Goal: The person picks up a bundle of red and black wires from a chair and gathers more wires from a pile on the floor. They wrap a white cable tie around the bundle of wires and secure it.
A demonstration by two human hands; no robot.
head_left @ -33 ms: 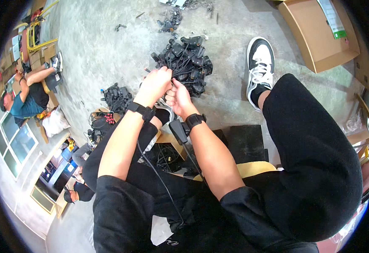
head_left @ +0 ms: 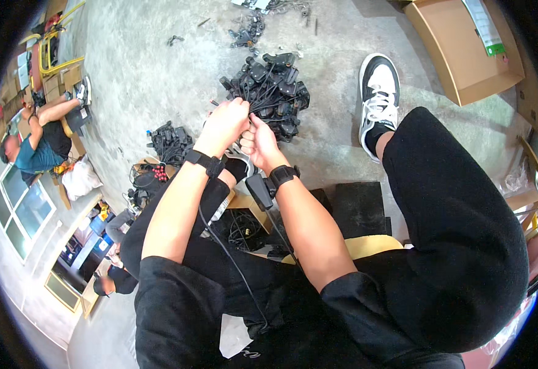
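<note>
My left hand (head_left: 225,123) is closed in a fist, with short cable ends poking out on its far left side. Right beside it, my right hand (head_left: 260,142) is curled with the thumb pressed to the fingers. Thin black cables (head_left: 258,106) fan out from between the two hands into a heap of black plastic devices (head_left: 281,83) on the floor just beyond. Both hands seem to grip these cables; the exact pinch point is hidden by the fingers. A smaller heap of black corded parts (head_left: 170,144) lies to the left of my left hand.
An open cardboard box (head_left: 466,67) sits at the far right, past my shoe (head_left: 379,92). Cables fill another box (head_left: 244,224) below my forearms. A black block (head_left: 360,209) stands near a yellow seat edge (head_left: 373,246). Two other people (head_left: 41,144) are at the left.
</note>
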